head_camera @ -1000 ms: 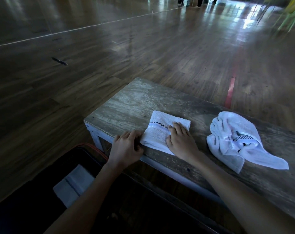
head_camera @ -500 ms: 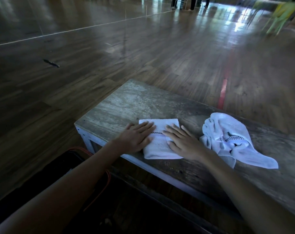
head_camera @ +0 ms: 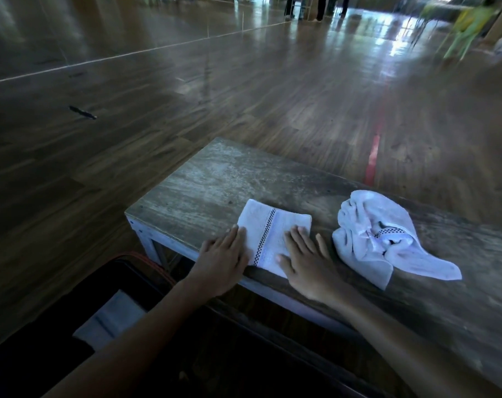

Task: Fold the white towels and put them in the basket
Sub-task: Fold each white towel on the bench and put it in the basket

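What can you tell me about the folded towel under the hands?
The folded towel is white, soft-looking cloth in a small flat rectangle, with a black-and-white checked stripe across it. It lies at the near edge of the wooden bench. The left hand covers its left edge and the right hand rests flat on its right side, both with straight fingers.
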A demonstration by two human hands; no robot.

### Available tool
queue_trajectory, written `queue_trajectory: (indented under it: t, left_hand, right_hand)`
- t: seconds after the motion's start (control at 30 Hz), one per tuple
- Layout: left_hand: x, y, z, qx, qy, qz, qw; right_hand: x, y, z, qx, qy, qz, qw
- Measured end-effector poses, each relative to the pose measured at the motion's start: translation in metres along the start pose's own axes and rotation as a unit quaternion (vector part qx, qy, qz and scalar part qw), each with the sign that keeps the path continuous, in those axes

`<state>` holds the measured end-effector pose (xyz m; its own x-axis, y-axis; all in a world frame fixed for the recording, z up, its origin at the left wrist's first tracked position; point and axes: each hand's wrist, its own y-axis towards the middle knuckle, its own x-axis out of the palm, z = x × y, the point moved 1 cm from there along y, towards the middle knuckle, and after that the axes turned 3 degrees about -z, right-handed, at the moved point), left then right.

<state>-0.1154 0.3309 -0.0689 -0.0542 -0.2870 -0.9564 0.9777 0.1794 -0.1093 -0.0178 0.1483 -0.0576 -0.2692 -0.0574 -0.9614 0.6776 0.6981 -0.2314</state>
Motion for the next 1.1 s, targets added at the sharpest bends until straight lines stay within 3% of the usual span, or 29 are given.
queue_trajectory:
  t: [0.13,0.2,0.3,0.37,0.43,0.6,0.73,0.97,1.1]
  left_hand:
    - [0.0,-0.021,0.018,-0.017,-0.048,0.031,0.998]
    - [0.002,-0.031,0.022,-0.041,-0.127,0.114,0.984]
    - [0.01,-0.053,0.027,-0.161,-0.38,0.177,0.894]
    - [0.02,-0.061,0.033,-0.193,-0.476,0.168,0.841]
    - [0.028,-0.061,0.038,-0.183,-0.511,0.164,0.824]
    - [0.029,-0.049,0.046,-0.141,-0.612,0.111,0.77]
    - [0.03,-0.044,0.052,-0.167,-0.682,0.06,0.71]
    - [0.026,-0.041,0.061,-0.125,-0.704,0.022,0.699]
    - [0.027,-0.038,0.062,-0.114,-0.651,-0.004,0.75]
  right_hand:
    - [-0.02,0.024,0.04,-0.067,-0.065,-0.059,0.994]
    - [-0.033,0.032,0.052,-0.087,-0.084,-0.065,0.991]
    - [-0.04,0.038,0.04,-0.111,-0.035,0.018,0.993]
    - [-0.037,0.041,0.022,-0.116,0.008,0.062,0.991]
    - [-0.026,0.045,0.009,-0.107,0.003,0.09,0.99]
    - [-0.004,0.055,0.003,-0.072,-0.05,0.068,0.994]
    - [-0.003,0.055,0.003,-0.073,-0.063,0.076,0.992]
    - [-0.001,0.054,0.003,-0.077,-0.071,0.09,0.99]
    - [-0.002,0.053,0.001,-0.067,-0.062,0.088,0.992]
